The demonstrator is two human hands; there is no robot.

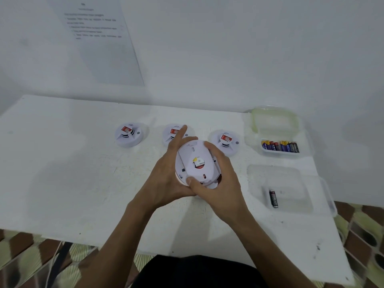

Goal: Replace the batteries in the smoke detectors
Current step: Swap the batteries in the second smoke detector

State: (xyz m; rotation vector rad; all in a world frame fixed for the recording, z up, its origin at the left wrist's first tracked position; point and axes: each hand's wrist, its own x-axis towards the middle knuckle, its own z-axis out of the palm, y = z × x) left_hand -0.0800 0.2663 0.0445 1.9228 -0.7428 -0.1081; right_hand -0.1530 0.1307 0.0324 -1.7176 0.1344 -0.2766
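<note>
I hold the smoke detector (197, 163) above the middle of the worktop (83, 173) with its back face up, so I can work on the cover. My left hand (166, 173) grips its 9 o'clock side and my right hand (220, 177) clamps the 3 o'clock side, thumb on the near rim, probably to twist. Fresh batteries (280, 146) wait at 2 o'clock, and a single battery (273, 198), likely spent, lies apart in the clear tray (291, 179) at 4 o'clock.
</note>
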